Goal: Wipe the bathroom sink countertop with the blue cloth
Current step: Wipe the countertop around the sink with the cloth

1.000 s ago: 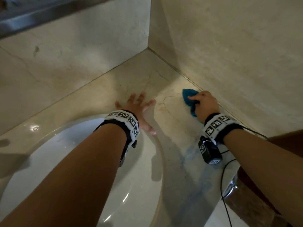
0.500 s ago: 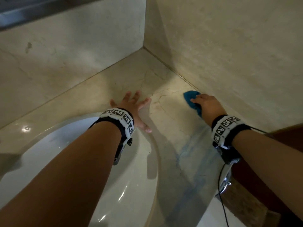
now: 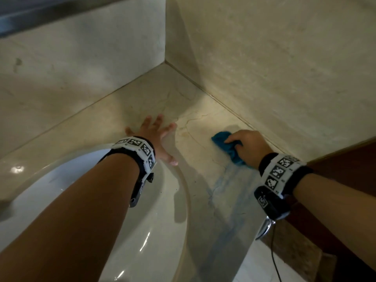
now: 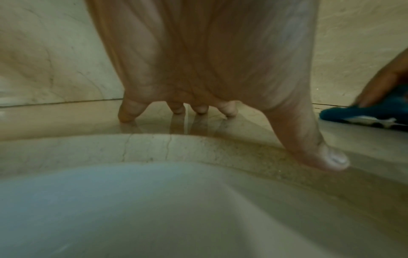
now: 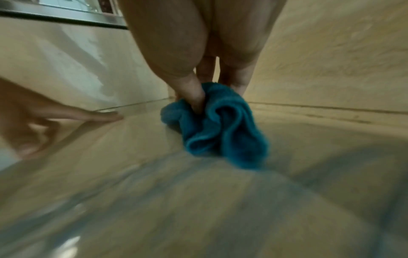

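Note:
My right hand [image 3: 247,146] grips the bunched blue cloth [image 3: 225,146] and presses it on the beige marble countertop [image 3: 162,102] close to the right wall. In the right wrist view the thumb digs into the cloth [image 5: 220,125], with the other fingers behind it. My left hand [image 3: 156,135] lies flat on the countertop just beyond the white sink basin [image 3: 91,200], fingers spread; its fingertips [image 4: 130,111] touch the marble [image 4: 66,120]. The cloth [image 4: 362,113] shows at the far right of the left wrist view.
Marble walls meet in a corner [image 3: 165,60] behind the hands. A damp bluish streak [image 3: 230,200] runs along the counter toward the front edge. A chrome fitting [image 3: 264,231] and dark wooden furniture [image 3: 345,159] lie at the right.
My right hand has dragged the cloth back along the right wall toward me and slightly left. The left hand has stayed flat in place.

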{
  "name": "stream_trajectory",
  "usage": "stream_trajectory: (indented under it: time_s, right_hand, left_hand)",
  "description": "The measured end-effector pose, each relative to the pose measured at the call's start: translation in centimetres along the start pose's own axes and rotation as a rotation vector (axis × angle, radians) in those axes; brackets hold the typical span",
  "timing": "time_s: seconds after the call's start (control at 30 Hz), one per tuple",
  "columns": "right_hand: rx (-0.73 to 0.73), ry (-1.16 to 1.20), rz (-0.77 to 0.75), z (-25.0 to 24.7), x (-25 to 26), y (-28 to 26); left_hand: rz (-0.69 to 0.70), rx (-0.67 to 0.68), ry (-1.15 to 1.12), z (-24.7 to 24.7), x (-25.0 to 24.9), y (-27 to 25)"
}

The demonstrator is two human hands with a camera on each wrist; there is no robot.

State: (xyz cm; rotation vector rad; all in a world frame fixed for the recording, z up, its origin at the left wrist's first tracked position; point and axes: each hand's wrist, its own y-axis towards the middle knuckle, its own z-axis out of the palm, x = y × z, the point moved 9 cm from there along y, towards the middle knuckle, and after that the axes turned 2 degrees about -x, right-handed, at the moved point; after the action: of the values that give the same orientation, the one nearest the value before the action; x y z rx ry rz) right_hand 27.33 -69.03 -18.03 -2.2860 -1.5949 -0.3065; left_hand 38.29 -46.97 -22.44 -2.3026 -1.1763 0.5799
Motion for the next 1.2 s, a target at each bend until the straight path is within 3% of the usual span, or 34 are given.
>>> stream_trajectory:
  time_s: [0.1, 0.27, 0.37, 0.53, 0.73, 0.87, 1.1, 1.2]
  right_hand:
    - [-0.090, -0.111, 0.055, -2.4, -2.3, 2.0]
    - [-0.089, -0.126, 0.119, 0.0, -3.0, 2.0]
    - [-0.103, -0.093, 0.007, 1.0, 0.2, 0.6]
    - [0.048, -0.069, -0.154, 3.0, 3.2, -2.2]
    - [-0.097, -0.125, 0.156, -1.3, -3.8, 0.6]
    - [-0.139, -0.062, 0.247, -1.0, -4.9, 0.3]
    - [-0.063, 0.040, -0.091, 3.4, 3.1, -3.5]
    - [-0.001, 0.085, -0.144, 3.8, 3.7, -4.2]
  left_hand:
    - [0.000, 0.010, -0.008, 0.0, 0.0, 0.0]
    - [0.002, 0.007, 0.000, 0.1, 0.0, 0.0]
    - [0.001, 0.007, -0.006, 0.0, 0.0, -0.1]
    - [-0.005, -0.008, 0.008, 0.0, 0.0, 0.0]
    - [-0.002, -0.002, 0.013, 0.1, 0.2, 0.2]
    - [0.001, 0.006, 0.009, 0.3, 0.1, 0.4]
    - [-0.002, -0.011, 0.029, 0.2, 0.2, 0.4]
    - [-0.007, -0.021, 0.034, 0.2, 0.1, 0.5]
